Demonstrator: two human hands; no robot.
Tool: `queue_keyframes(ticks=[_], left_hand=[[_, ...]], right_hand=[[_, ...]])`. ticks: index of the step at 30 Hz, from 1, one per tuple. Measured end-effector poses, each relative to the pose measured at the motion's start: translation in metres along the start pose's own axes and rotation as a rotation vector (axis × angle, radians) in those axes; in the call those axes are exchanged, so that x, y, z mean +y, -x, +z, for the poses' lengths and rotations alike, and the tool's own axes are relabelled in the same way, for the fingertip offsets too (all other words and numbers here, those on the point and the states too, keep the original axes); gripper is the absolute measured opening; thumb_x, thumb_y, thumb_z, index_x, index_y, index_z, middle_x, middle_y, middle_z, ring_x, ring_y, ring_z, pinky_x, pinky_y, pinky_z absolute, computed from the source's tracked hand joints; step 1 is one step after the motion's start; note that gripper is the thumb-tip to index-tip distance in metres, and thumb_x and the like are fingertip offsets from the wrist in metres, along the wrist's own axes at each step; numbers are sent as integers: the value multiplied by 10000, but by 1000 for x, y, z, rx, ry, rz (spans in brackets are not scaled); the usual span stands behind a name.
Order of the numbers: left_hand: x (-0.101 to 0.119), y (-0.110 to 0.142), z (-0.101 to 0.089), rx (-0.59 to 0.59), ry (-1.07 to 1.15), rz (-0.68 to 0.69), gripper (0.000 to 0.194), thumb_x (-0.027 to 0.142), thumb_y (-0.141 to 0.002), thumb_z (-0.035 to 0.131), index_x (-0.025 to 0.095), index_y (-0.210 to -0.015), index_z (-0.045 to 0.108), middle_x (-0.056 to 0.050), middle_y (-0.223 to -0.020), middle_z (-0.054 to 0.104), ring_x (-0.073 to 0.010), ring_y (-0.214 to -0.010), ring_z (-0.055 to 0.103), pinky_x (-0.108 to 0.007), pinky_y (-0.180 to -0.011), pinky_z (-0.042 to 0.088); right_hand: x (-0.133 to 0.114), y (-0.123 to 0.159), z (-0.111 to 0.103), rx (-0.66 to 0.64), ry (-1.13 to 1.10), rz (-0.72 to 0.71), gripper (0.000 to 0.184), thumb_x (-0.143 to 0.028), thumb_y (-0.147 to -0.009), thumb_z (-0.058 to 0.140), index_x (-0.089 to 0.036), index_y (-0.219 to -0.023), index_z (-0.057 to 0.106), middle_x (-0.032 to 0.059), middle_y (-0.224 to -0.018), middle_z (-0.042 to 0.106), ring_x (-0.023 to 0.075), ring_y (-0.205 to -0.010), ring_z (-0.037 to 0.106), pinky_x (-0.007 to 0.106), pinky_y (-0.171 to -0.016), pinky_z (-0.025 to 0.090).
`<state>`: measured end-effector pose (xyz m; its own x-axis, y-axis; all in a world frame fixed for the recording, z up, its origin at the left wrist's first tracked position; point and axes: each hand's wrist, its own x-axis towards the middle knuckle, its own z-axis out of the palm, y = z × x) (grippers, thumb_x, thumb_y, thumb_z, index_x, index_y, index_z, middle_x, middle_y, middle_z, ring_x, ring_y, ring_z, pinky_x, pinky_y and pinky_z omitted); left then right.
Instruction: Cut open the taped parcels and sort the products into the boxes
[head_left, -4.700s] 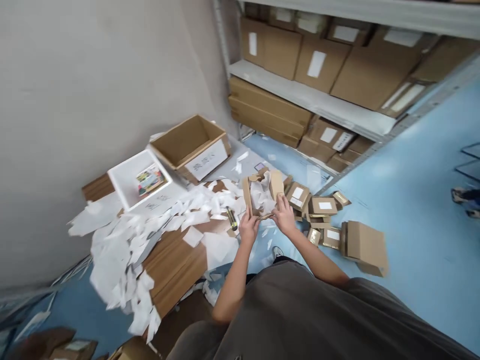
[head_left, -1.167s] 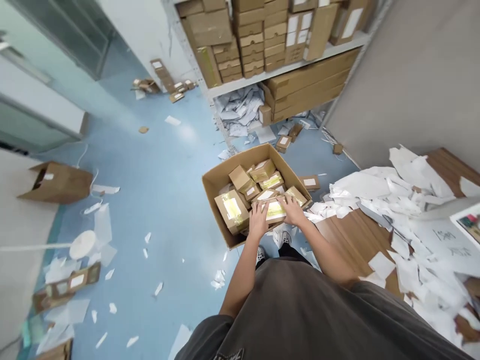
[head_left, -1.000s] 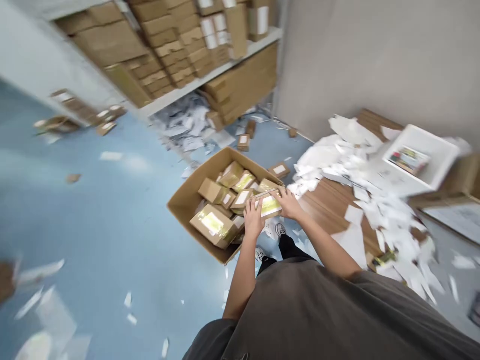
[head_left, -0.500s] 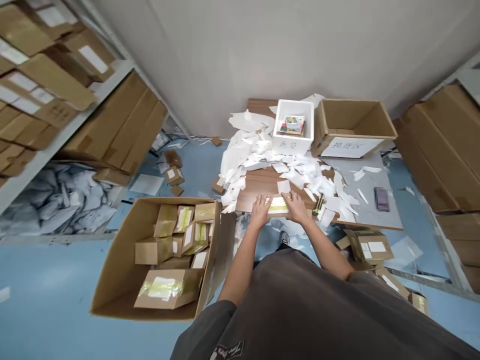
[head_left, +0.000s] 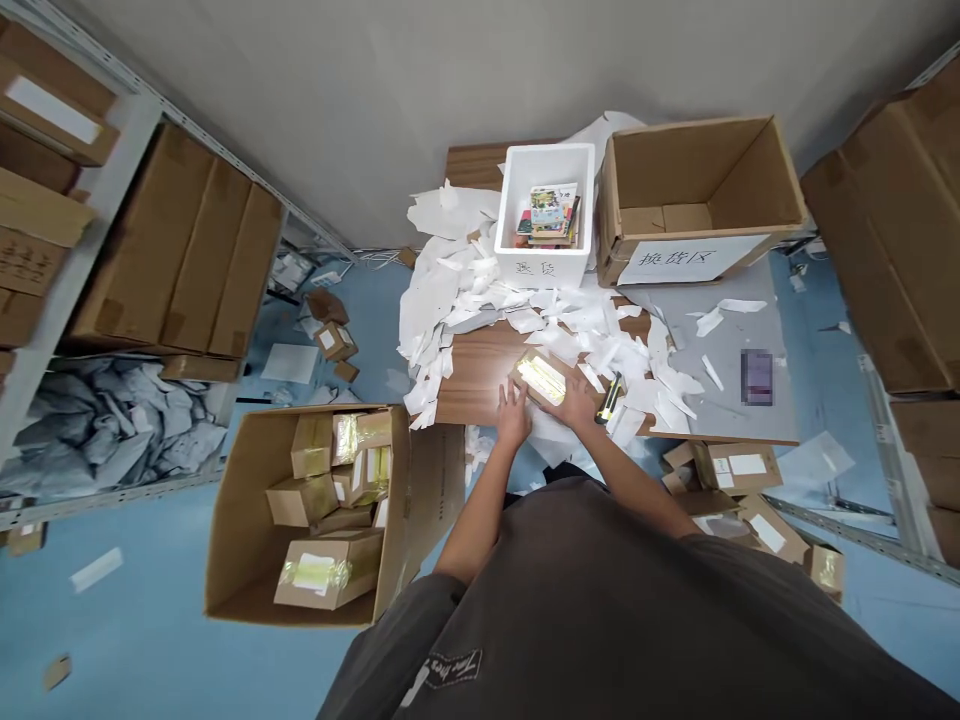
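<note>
A small taped cardboard parcel (head_left: pixel 541 377) with shiny yellow tape lies on the wooden table (head_left: pixel 476 368) near its front edge. My left hand (head_left: pixel 513 414) rests at its near left corner, fingers curled against it. At the parcel's right side, my right hand (head_left: pixel 578 404) holds it. A yellow-and-black box cutter (head_left: pixel 608 398) lies just right of my right hand. On the floor to my left stands a big open carton (head_left: pixel 247 520) with several more taped parcels in it.
White paper scraps (head_left: pixel 480 290) cover the table's far half. Behind them stand a white foam box (head_left: pixel 546 215) with booklets and an empty labelled carton (head_left: pixel 694 200). A phone (head_left: pixel 756 377) lies at the right. Opened small boxes (head_left: pixel 739 480) litter the floor; shelves of cartons flank both sides.
I took a taped parcel out of the floor carton with both hands, turned right to the table and set it down there. It has now slid a little farther onto the table.
</note>
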<state>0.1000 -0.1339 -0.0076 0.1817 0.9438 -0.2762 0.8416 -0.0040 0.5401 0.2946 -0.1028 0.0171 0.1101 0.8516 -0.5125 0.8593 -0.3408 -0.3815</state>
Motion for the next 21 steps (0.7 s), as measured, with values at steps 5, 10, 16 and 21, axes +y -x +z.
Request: queue_keyframes(ticks=[5,10,16,21], left_hand=[[-10,5,2,-56,150,24,1201,256,-790,939,323,-1772,252,-161,-1874,36,-432,-1686,258,-588,-1313,374],[-28,-1,-1,-179,224,-73,1084,335,-876,910,340,-1765,289,-201,-1863,-49,-451,-1570,481,-545,-1200,505],[-54,-8,-19,-173,410,45,988,373,-891,885,297,-1736,378,-160,-1859,162,-393,-1664,329,-541,-1264,443],[-55,-30,-74,-77,429,124,617,387,-1026,701,296,-1624,581,-101,-1625,618,-313,-1444,643,-450,-1176,554]], right_hand=[[-5,3,8,-56,-120,154,1142,-839,-993,524,-140,-1797,114,313,-1599,504,462,-1366,625,518,-1116,483],[5,6,37,-136,-137,-120,1035,-606,-1024,651,-260,-1815,82,236,-1530,599,418,-1281,693,507,-1086,528],[12,6,57,-51,-238,-396,1159,-373,-915,751,-221,-1815,36,214,-1596,573,378,-1351,654,500,-1079,559],[-16,12,26,58,-194,-332,774,-391,-1054,586,-252,-1768,322,146,-1353,754,345,-1156,743,454,-1003,576]])
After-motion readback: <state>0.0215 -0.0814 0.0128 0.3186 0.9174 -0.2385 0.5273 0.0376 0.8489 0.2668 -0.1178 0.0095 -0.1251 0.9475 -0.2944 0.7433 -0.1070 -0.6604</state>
